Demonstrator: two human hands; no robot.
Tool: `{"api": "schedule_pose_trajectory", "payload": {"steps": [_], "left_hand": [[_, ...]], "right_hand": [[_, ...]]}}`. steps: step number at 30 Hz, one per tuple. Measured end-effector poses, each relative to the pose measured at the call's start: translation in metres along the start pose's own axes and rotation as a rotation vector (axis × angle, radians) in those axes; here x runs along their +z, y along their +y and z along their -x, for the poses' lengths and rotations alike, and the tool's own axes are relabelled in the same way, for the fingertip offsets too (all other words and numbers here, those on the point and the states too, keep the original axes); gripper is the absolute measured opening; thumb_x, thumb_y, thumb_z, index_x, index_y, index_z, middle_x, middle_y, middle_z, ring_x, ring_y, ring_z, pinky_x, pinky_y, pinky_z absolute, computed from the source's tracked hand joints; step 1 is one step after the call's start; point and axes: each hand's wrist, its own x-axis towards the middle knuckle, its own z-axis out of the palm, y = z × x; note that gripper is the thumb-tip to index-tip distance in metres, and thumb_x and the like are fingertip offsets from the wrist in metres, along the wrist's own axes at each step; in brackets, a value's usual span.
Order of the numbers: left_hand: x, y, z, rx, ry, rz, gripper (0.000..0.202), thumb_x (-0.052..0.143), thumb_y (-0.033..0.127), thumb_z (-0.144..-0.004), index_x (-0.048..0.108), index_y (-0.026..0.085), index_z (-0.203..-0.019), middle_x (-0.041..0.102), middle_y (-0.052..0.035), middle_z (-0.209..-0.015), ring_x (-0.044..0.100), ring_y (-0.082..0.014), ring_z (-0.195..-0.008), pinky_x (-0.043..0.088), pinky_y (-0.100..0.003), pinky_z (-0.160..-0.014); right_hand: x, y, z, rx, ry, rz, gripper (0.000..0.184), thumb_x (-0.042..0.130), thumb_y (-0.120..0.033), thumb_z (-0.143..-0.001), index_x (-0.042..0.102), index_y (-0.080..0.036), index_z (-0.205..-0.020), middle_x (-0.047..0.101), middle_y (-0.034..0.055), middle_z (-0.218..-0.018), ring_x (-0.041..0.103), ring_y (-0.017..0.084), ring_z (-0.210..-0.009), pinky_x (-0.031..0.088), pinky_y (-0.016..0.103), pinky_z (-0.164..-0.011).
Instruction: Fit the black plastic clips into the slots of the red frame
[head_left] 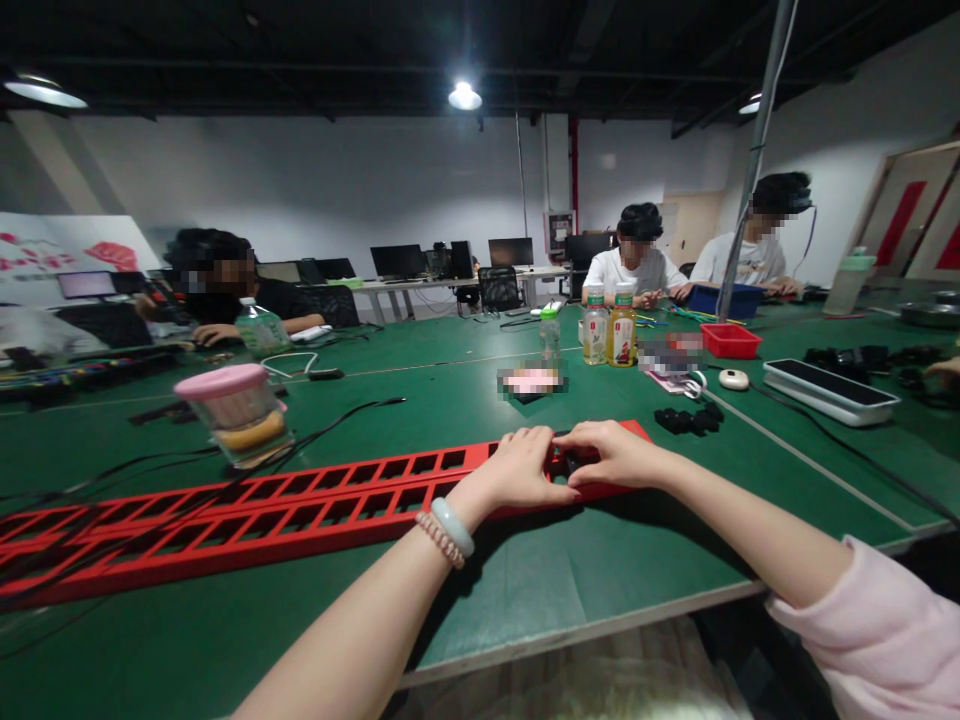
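Note:
A long red slotted frame [300, 512] with two rows of square openings lies across the green table [480, 610] in front of me. My left hand [527, 466] grips this frame near its right end, with the fingers over the far side and the thumb toward the near side. Close beside it, my right hand [621, 455] closes its thumb and fingers around a small black piece [573, 462] at one of the end openings. Fingers partly cover the piece, so its exact kind is unclear.
Black cables [330, 432] cross the frame's left part, by a pink-lidded jar [251, 440]. Small black parts [688, 418] lie beyond my right hand. Farther off are drink bottles [621, 330], a red bin [731, 341], a metal pole [739, 240] and several seated people.

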Motion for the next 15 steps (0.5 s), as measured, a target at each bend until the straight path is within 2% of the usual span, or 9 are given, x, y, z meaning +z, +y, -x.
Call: {"api": "schedule_pose_trajectory", "payload": {"steps": [7, 11, 15], "left_hand": [[0.000, 0.000, -0.001, 0.012, 0.008, -0.004, 0.056, 0.057, 0.065, -0.061, 0.049, 0.020, -0.093, 0.054, -0.0073, -0.094, 0.051, -0.0276, -0.087, 0.039, -0.036, -0.073], [0.000, 0.000, -0.001, 0.011, 0.007, 0.001, 0.055, 0.057, 0.064, -0.060, 0.049, 0.020, -0.093, 0.054, -0.0066, -0.095, 0.051, -0.0272, -0.087, 0.039, -0.035, -0.072], [0.000, 0.000, -0.001, 0.019, 0.005, 0.007, 0.057, 0.057, 0.066, -0.060, 0.049, 0.021, -0.094, 0.054, -0.0063, -0.095, 0.051, -0.0269, -0.087, 0.039, -0.034, -0.072]], "right_hand": [[0.001, -0.001, 0.000, 0.019, 0.001, -0.063, 0.037, 0.065, -0.028, -0.066, 0.063, -0.016, -0.101, 0.064, 0.0047, -0.090, 0.057, 0.017, -0.080, 0.043, 0.027, -0.070], [0.007, 0.005, -0.002, 0.125, 0.000, -0.257, 0.045, 0.068, -0.024, -0.061, 0.062, -0.016, -0.105, 0.065, 0.0042, -0.092, 0.059, 0.016, -0.078, 0.045, 0.026, -0.067], [0.011, 0.008, -0.004, 0.161, -0.010, -0.368, 0.046, 0.068, -0.024, -0.060, 0.062, -0.015, -0.105, 0.066, 0.0044, -0.093, 0.060, 0.017, -0.080, 0.047, 0.026, -0.069]]}}
